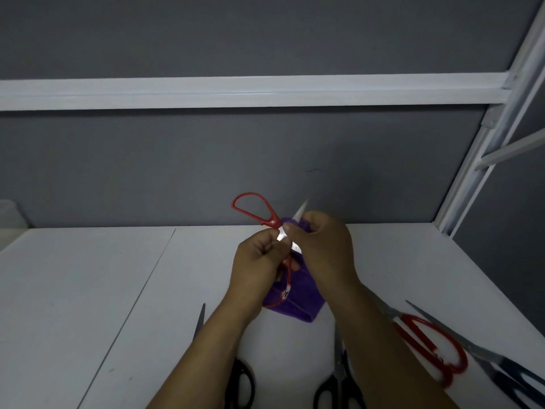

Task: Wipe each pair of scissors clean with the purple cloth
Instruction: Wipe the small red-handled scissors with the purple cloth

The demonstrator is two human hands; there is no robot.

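I hold a pair of red-handled scissors [256, 208] up over the middle of the white table, blades spread apart. My left hand [259, 261] grips them near the pivot, with one red handle loop standing above it and the other hanging below. My right hand [321, 246] is closed on the purple cloth [298, 299] and pinches it around one blade, whose tip pokes out above the fingers. The cloth hangs down below both hands.
Other scissors lie on the white table [88, 290]: a black-handled pair [239, 376] at the lower left, a black-handled pair [339, 382] at the bottom centre, a red-handled pair [427, 343] and a dark-handled pair [501, 373] at the lower right. A grey wall and white frame stand behind.
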